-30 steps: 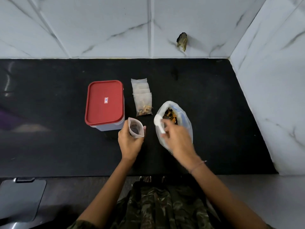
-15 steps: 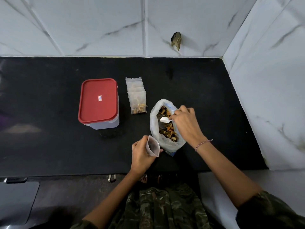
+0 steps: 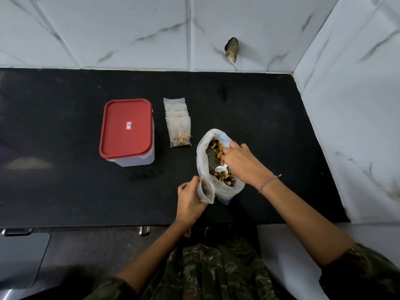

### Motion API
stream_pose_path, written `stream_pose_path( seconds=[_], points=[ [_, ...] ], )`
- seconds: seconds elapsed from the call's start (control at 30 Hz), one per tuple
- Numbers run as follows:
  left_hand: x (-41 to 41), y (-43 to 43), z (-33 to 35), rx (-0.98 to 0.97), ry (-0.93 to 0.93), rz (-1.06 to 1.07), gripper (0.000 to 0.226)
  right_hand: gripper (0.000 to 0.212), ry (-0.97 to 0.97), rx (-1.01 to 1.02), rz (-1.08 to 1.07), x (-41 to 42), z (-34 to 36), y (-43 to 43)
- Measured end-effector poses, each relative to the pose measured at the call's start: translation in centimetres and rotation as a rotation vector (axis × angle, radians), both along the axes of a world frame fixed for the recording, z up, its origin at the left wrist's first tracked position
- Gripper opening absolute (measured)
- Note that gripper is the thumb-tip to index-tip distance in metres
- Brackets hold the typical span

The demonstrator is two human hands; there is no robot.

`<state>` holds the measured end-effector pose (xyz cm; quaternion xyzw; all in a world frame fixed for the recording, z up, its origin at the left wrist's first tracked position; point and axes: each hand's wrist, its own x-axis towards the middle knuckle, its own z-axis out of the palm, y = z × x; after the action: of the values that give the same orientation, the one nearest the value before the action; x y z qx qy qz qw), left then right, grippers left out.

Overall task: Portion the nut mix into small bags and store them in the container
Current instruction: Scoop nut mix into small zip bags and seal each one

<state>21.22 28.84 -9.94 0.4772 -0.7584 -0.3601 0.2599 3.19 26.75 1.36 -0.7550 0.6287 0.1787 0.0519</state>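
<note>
A large clear bag of nut mix [image 3: 203, 156] lies open on the black counter [image 3: 65, 191]. My right hand [image 3: 242, 163] reaches into its mouth and grips a white spoon [image 3: 221, 169] whose bowl sits among the nuts. My left hand [image 3: 189, 200] holds a small empty bag [image 3: 206, 190] with its mouth open, just left of the big bag's near end. Several filled small bags [image 3: 178, 124] lie overlapped beside the container. The container [image 3: 127, 131] has clear walls and its red lid is on.
White marble-look tiles rise behind the counter and along its right side, with a dark chipped hole [image 3: 232, 49] in the back wall. A grey appliance corner [image 3: 19, 256] sits below the counter edge at the lower left.
My left hand carried the small bag from beside the container down to the big bag's near end. My right hand moved into the bag and pushed the spoon deeper into the nuts.
</note>
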Motion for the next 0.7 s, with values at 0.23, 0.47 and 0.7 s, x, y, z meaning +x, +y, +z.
stream_pose_path(
  seconds=[0.23, 0.47, 0.7],
  points=[
    [-0.4, 0.1, 0.2, 0.028, -0.041, 0.005, 0.039, 0.026, -0.394, 0.158, -0.358, -1.2, -1.2, -0.7],
    [-0.4, -0.1, 0.6, 0.039, -0.012, -0.014, 0.04, 0.025, -0.734, 0.147, -0.707, -1.7, -2.6, 0.5],
    [0.0, -0.7, 1.1, 0.027, -0.019, -0.01, 0.03, 0.024, -0.825, 0.001, -0.83, -1.9, -2.7, 0.9]
  ],
)
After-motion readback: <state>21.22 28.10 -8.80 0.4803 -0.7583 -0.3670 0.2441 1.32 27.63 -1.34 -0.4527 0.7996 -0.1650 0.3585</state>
